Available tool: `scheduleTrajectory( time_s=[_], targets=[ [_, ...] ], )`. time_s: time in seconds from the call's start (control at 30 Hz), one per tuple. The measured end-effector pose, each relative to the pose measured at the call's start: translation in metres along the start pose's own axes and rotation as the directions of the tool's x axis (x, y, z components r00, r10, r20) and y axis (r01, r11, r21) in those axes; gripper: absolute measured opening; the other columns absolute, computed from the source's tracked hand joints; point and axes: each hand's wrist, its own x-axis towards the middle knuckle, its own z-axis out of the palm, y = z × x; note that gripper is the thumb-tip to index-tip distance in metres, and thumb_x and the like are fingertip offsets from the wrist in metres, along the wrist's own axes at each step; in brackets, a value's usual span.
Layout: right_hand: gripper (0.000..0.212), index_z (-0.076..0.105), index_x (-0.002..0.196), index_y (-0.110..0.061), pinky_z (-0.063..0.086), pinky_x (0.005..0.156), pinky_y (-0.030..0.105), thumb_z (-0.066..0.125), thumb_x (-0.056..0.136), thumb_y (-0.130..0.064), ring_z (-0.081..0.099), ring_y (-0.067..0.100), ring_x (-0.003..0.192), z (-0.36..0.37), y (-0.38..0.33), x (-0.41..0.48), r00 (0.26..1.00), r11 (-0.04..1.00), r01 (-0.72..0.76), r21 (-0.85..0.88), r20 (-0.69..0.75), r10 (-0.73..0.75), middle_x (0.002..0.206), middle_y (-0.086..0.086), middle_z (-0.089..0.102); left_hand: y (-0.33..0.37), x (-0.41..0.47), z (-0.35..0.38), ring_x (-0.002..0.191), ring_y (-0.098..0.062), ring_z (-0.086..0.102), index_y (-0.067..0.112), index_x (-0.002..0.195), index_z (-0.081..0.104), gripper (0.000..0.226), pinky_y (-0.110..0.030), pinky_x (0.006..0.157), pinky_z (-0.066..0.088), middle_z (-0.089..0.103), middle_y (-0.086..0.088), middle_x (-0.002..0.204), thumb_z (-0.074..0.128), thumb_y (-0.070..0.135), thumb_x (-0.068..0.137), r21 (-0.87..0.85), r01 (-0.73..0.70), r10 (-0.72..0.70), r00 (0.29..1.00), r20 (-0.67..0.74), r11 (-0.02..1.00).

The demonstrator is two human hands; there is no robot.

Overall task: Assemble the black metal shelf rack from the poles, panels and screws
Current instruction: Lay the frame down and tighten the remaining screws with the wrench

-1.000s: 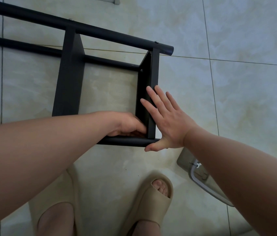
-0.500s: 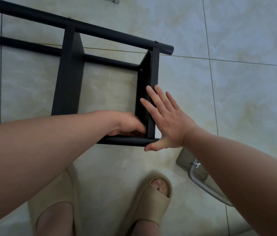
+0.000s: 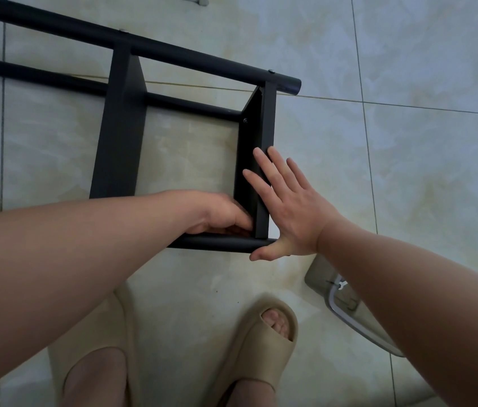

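Black panel [image 3: 257, 136] touched by flat right hand [image 3: 290, 210].

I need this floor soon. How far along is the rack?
Done: the middle panel and end panel sit between the poles, with screw heads showing on the far pole. In hand: the right hand presses flat on the end panel while the left hand curls fingers into the corner at the near pole; any screw there is hidden. Left: likely that joint.
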Motion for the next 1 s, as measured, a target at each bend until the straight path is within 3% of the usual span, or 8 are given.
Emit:
scheduleTrajectory(
  time_s=[0.17, 0.3, 0.47, 0.63, 0.77, 0.83, 1.0],
  targets=[
    [0.134, 0.013, 0.162, -0.008, 0.008, 0.125, 0.058, 0.032, 0.067, -0.100, -0.009, 0.038, 0.155, -0.0004, 0.0000, 0.0002, 1.000, 1.000, -0.003, -0.008, 0.012, 0.003, 0.168, 0.020, -0.005, 0.0004, -0.0014, -0.0021, 0.074, -0.021, 0.070, 0.006, 0.092, 0.073, 0.015, -0.029, 0.074, 0.055, 0.073, -0.009, 0.079, 0.060, 0.001, 0.087, -0.078, 0.047, -0.044, 0.998, 0.035, 0.996],
    [0.134, 0.012, 0.162, -0.008, 0.008, 0.125, 0.058, 0.031, 0.067, -0.101, -0.010, 0.037, 0.155, -0.0005, 0.0000, 0.0001, 1.000, 1.000, -0.004, -0.005, 0.018, 0.004, 0.168, 0.019, -0.006, 0.0024, -0.0021, 0.0006, 0.090, -0.026, 0.068, 0.003, 0.103, 0.073, 0.021, -0.037, 0.094, 0.051, 0.074, -0.015, 0.097, 0.057, 0.008, 0.090, -0.075, 0.089, -0.086, 0.995, 0.044, 0.993],
    [0.133, 0.012, 0.162, -0.008, 0.007, 0.125, 0.058, 0.031, 0.067, -0.100, -0.010, 0.037, 0.155, 0.0002, 0.0004, -0.0001, 1.000, 1.000, 0.000, 0.008, 0.006, 0.000, 0.169, 0.018, -0.006, 0.0027, -0.0012, 0.0012, 0.084, -0.026, 0.069, 0.007, 0.094, 0.073, 0.010, -0.036, 0.088, 0.053, 0.074, -0.010, 0.085, 0.065, 0.011, 0.089, 0.008, 0.075, -0.075, 0.997, 0.018, 0.997],
    [0.134, 0.012, 0.162, -0.008, 0.007, 0.125, 0.058, 0.032, 0.067, -0.100, -0.010, 0.037, 0.155, 0.0002, 0.0007, 0.0001, 1.000, 1.000, -0.001, 0.004, 0.008, 0.001, 0.169, 0.019, -0.006, 0.0007, -0.0023, -0.0018, 0.091, -0.029, 0.068, 0.006, 0.095, 0.072, 0.015, -0.041, 0.099, 0.050, 0.072, -0.013, 0.088, 0.059, 0.002, 0.089, -0.071, 0.078, -0.073, 0.996, 0.059, 0.994],
    [0.134, 0.011, 0.162, -0.008, 0.007, 0.125, 0.058, 0.032, 0.067, -0.100, -0.011, 0.037, 0.155, -0.0008, 0.0005, -0.0003, 1.000, 1.000, -0.003, 0.001, 0.015, 0.003, 0.169, 0.018, -0.006, 0.0016, -0.0025, -0.0014, 0.092, -0.028, 0.066, 0.003, 0.104, 0.072, 0.021, -0.036, 0.090, 0.050, 0.071, -0.014, 0.096, 0.057, 0.005, 0.090, -0.092, 0.092, -0.086, 0.994, 0.073, 0.991],
    [0.134, 0.008, 0.162, -0.008, 0.007, 0.125, 0.058, 0.032, 0.067, -0.100, -0.012, 0.037, 0.155, -0.0012, 0.0002, -0.0003, 1.000, 1.000, -0.005, -0.004, 0.021, 0.005, 0.169, 0.018, -0.007, 0.0017, -0.0008, -0.0004, 0.093, -0.029, 0.068, 0.002, 0.105, 0.073, 0.021, -0.038, 0.093, 0.052, 0.073, -0.017, 0.097, 0.061, 0.009, 0.089, -0.073, 0.080, -0.077, 0.996, 0.046, 0.994],
    [0.135, 0.004, 0.162, -0.008, 0.008, 0.125, 0.058, 0.032, 0.067, -0.100, -0.010, 0.038, 0.155, -0.0008, -0.0003, -0.0007, 1.000, 1.000, 0.000, -0.008, 0.016, 0.000, 0.169, 0.018, -0.006, -0.0012, 0.0013, -0.0007, 0.081, -0.024, 0.071, 0.006, 0.088, 0.073, 0.007, -0.034, 0.084, 0.055, 0.076, -0.013, 0.087, 0.066, 0.007, 0.088, -0.010, 0.009, -0.009, 1.000, 0.013, 1.000]
  ],
)
